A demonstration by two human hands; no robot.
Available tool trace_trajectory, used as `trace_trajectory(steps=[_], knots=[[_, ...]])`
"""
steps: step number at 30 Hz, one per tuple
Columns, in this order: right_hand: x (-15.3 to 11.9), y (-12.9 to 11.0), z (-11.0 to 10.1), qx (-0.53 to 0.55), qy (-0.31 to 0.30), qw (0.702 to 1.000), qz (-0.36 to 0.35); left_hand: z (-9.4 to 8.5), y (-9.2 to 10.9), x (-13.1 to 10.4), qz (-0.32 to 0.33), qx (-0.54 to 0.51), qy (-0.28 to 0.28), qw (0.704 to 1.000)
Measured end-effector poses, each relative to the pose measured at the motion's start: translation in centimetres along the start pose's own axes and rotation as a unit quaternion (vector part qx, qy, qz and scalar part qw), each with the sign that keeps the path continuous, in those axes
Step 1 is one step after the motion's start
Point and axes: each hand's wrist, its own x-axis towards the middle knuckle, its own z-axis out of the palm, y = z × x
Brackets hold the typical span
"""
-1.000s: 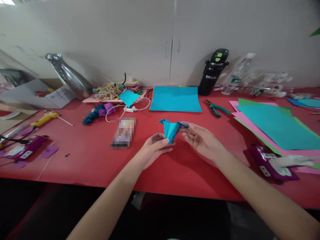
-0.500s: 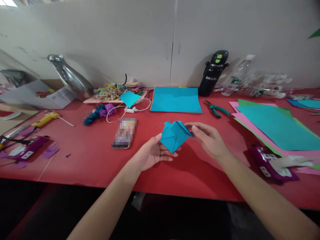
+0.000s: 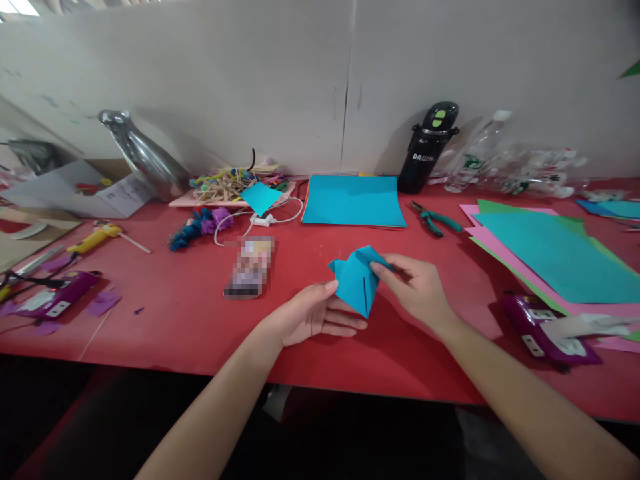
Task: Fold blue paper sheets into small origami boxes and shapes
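Note:
A folded blue paper piece (image 3: pixel 356 281) is held between both hands above the red table (image 3: pixel 200 333). My left hand (image 3: pixel 315 312) grips its left edge, thumb on top and the other fingers beneath. On the right, my right hand (image 3: pixel 415 283) pinches the upper right corner between thumb and fingers. A narrow slit shows on the paper's face, and one corner points down toward me. Behind it lies a stack of blue sheets (image 3: pixel 354 200).
Left of the hands lies a phone (image 3: pixel 251 267). Pliers (image 3: pixel 435 220) and a black bottle (image 3: pixel 430 150) stand or lie behind right. Coloured sheets (image 3: pixel 555 253) and a purple power strip (image 3: pixel 547 330) are at right. A tray of sticks (image 3: pixel 225 187) sits back left.
The folded paper has turned and shifted slightly right and down. The right thumb has come onto its front face, and the right fingers have closed on the corner.

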Motion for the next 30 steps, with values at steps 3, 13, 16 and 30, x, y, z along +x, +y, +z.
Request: trace_trajectory(steps=[3,13,16,30], knots=[[0.1,0.0,-0.1,-0.011,-0.004,1.000,0.002,0.1,0.0,-0.3,-0.015,0.006,-0.031,0.999],[0.4,0.1,-0.1,0.154,-0.052,0.985,0.052,0.5,0.2,0.5,0.229,0.089,0.219,0.944],[0.5,0.2,-0.1,0.231,-0.063,0.969,0.067,0.3,0.3,0.8,0.300,0.093,0.287,0.905],[0.2,1.0,1.9,0.310,-0.128,0.926,0.173,0.3,-0.3,0.9,0.239,0.119,0.186,0.946]])
